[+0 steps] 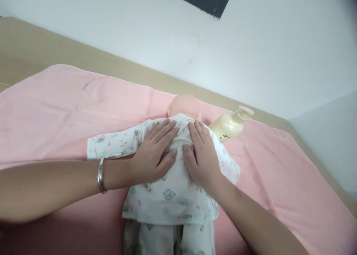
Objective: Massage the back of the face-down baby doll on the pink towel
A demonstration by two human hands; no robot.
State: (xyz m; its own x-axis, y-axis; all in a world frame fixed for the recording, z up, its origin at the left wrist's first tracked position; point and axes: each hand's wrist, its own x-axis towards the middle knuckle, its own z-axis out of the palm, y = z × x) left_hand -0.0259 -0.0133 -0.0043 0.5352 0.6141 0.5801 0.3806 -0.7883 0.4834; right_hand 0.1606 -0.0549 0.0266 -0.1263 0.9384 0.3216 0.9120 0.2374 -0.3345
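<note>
Head view showing left hand (152,156) and right hand (203,156) lying flat, loosely spread, pinching nothing, on the dressed doll (173,190), which is resting centrally on the pink cloth (92,93), light even palm contact probably working best

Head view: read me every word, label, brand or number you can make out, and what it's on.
No readable text in view.
Pump bottle: small dark markings, too small and blurred to tell whether they include lettering.
Shirt: printed animal faces and small motifs; no legible words.
Bracelet: no legible marking.
</note>
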